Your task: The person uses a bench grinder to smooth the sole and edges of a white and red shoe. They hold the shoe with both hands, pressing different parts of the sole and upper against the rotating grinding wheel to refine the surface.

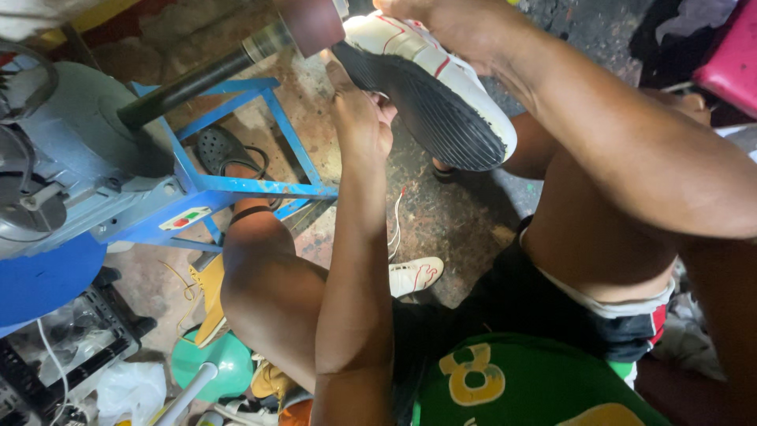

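From the head camera, looking down past the person's knees, both hands hold a white sneaker (430, 87) up near the top of the frame, sole turned toward the camera so its black ribbed tread faces out. The right hand (441, 20) is wrapped shut over the shoe's upper, steadying it from above, while the left hand (359, 118) closes its grip on the toe end of the sole, fingers curled at the edge. Held this way, the toe sits right by the pinkish drum (311, 22) on the dark shaft (197, 79) of the blue-grey motor machine (71, 166), which rests on a blue metal frame (260, 185). Below, on the stained floor (449, 221), lie a second white shoe (415, 276), a dark sandal (221, 150), a yellow shoe (209, 304) and a green bowl-like object (213, 363).
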